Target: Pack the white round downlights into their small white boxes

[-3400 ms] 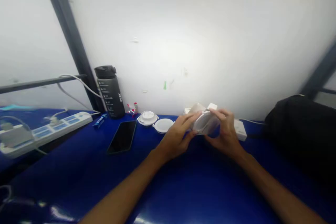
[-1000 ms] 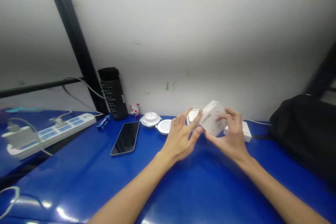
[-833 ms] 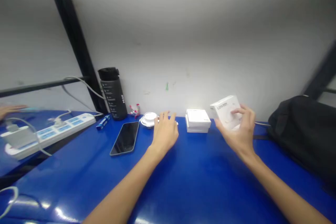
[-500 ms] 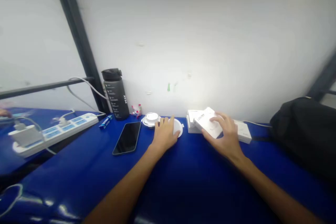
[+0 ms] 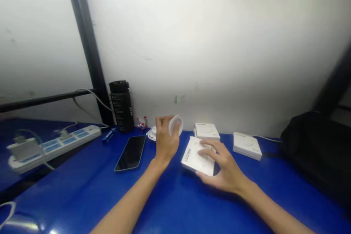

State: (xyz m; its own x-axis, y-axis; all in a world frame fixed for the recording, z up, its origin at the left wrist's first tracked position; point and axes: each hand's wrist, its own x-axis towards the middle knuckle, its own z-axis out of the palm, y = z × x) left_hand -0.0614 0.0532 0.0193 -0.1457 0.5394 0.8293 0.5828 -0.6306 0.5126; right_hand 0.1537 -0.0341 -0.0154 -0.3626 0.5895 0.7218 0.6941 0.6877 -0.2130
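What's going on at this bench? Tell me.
A person is working with bare hands at a blue-topped table. The left hand holds up a round white disc, while the right hand holds a white box printed LDS. A similar box sits behind it, and a third box lies to the right. A black smartphone lies to the left of the left hand.

From here the blue tabletop [image 5: 82, 190] lies open along the front, with room for a hand to pass. Further back it tightens: a smartphone [image 5: 130, 153] sits beside the left hand [image 5: 164, 140], and a white box [image 5: 207, 131] and another white box [image 5: 247, 146] leave only a narrow gap beyond the right hand [image 5: 222, 166].
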